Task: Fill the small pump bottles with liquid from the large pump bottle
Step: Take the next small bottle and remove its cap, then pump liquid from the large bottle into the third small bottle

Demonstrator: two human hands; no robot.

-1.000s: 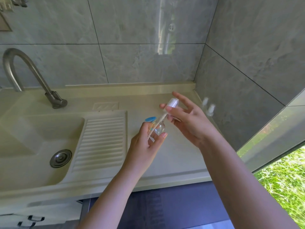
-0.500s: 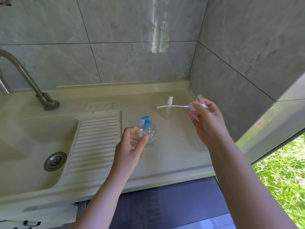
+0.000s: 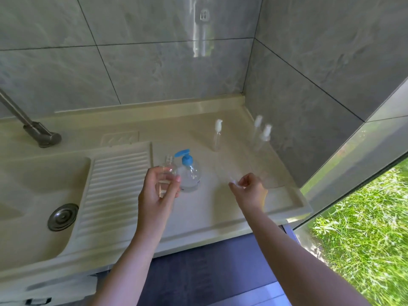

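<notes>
My left hand grips a small clear bottle with an open neck and no pump, held upright above the counter. Right behind it stands the large clear pump bottle with its blue pump. My right hand is low over the counter to the right, fingers curled, pinching the small white pump head, which is blurred; its thin tube is barely visible. Three more small pump bottles stand at the back right: one alone and a pair by the wall.
A ribbed washboard slope leads left into the sink basin with its metal drain. The faucet base sits at the back left. Grey tiled walls close the back and right; the counter's raised edge ends by a window.
My right hand has carried the pulled-out pump head away from the bottle, first right and then down to the counter. My left hand still holds the opened bottle, now beside the large bottle.
</notes>
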